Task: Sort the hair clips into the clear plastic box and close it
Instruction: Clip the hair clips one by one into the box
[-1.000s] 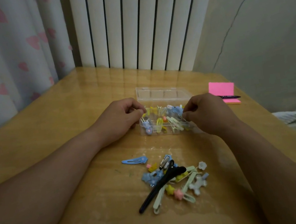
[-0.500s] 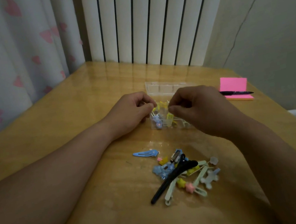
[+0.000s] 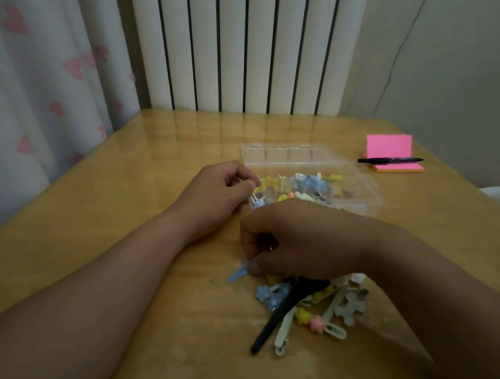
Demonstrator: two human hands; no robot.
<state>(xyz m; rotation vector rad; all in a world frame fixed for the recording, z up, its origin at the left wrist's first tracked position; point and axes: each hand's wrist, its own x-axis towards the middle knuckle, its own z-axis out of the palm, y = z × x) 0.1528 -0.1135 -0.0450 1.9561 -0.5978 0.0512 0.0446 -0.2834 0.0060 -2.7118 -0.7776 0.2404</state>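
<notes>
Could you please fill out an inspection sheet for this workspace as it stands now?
Surface: wooden table, glossy.
Job's things: clear plastic box open, partly filled; hair clips piled loose in front of it.
Clutter: pink sticky notes with black pen across them.
Hands: left hand curled at box's left rim, grip unclear; right hand pinches blue snap clip.
Cables: nothing seen.
Surroundings: radiator, heart-print curtain, wall.

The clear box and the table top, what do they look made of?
Box: probably hard clear plastic; the clips inside show through its walls. Table: wood-look top with glossy finish; grain streaks and reflections of the white slats behind show. Solid wood or laminate cannot be told.
</notes>
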